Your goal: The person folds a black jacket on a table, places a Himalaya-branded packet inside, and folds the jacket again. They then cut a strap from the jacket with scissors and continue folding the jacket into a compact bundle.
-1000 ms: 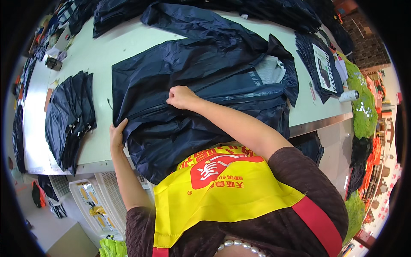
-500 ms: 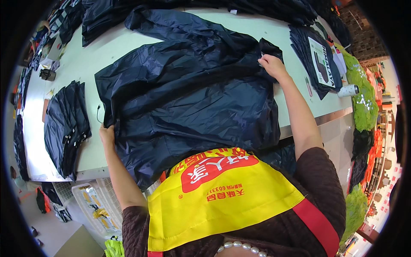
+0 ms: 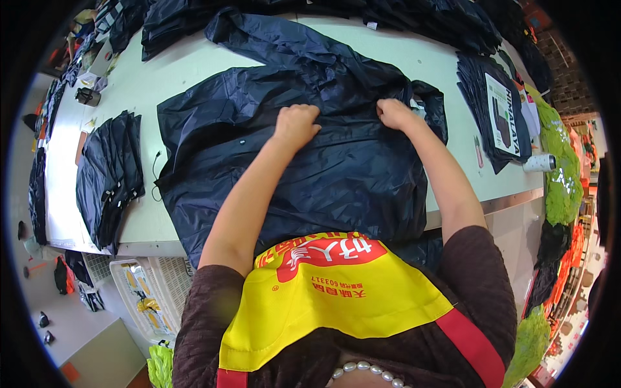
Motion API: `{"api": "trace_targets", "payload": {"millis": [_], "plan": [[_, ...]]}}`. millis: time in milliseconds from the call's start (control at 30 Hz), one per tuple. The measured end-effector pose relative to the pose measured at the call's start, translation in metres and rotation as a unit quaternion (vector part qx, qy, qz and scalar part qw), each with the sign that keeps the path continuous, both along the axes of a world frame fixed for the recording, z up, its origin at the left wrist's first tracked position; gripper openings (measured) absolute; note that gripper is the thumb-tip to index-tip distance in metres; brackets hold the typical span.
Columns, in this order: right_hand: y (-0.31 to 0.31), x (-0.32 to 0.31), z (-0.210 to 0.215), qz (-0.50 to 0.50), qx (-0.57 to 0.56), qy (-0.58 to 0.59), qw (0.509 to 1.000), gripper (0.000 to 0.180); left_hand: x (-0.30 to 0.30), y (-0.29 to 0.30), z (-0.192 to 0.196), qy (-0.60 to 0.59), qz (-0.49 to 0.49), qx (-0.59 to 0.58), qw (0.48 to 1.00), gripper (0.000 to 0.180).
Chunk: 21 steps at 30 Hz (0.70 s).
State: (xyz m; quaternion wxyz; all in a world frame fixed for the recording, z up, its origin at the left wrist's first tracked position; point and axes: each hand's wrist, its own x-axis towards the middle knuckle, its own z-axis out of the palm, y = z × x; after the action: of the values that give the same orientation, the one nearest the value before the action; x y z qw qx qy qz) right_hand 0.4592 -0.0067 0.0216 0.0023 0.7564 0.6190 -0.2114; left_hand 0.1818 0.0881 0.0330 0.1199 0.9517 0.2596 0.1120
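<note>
A large dark navy jacket (image 3: 310,174) of thin shiny fabric lies spread over the table in front of me, one sleeve stretched toward the far side. My left hand (image 3: 297,127) is closed on the cloth near the middle of the jacket. To its right, my right hand (image 3: 394,115) pinches the fabric by the right edge, beside a small whitish patch that looks like a label. Folds run across the cloth between the two hands. The near edge of the jacket hangs over the table front against my yellow apron (image 3: 336,304).
A folded dark stack (image 3: 110,181) sits at the left. At the right lie more dark garments with a printed card (image 3: 501,113), small snips (image 3: 479,152) and a white cylinder (image 3: 539,163). Dark garments (image 3: 427,26) line the far edge. A plastic crate (image 3: 145,297) stands below left.
My left hand has let go of the jacket's left edge and moved to its middle. My right hand has shifted slightly left and down. The left part of the jacket now lies flatter.
</note>
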Motion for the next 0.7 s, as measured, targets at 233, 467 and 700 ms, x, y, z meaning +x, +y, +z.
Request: {"api": "trace_targets", "payload": {"millis": [233, 467, 700], "plan": [[-0.036, 0.036, 0.008, -0.060, 0.015, 0.210, 0.976, 0.022, -0.010, -0.031, -0.017, -0.136, -0.054, -0.063, 0.987, 0.014], [-0.040, 0.026, 0.028, -0.020, -0.059, 0.091, 0.994, 0.019, 0.005, -0.022, -0.025, -0.111, -0.026, -0.180, 0.977, 0.021], [-0.045, 0.024, 0.021, -0.039, 0.021, 0.038, 0.998, 0.017, 0.023, -0.008, -0.028, -0.069, 0.038, -0.255, 0.964, 0.021]]}}
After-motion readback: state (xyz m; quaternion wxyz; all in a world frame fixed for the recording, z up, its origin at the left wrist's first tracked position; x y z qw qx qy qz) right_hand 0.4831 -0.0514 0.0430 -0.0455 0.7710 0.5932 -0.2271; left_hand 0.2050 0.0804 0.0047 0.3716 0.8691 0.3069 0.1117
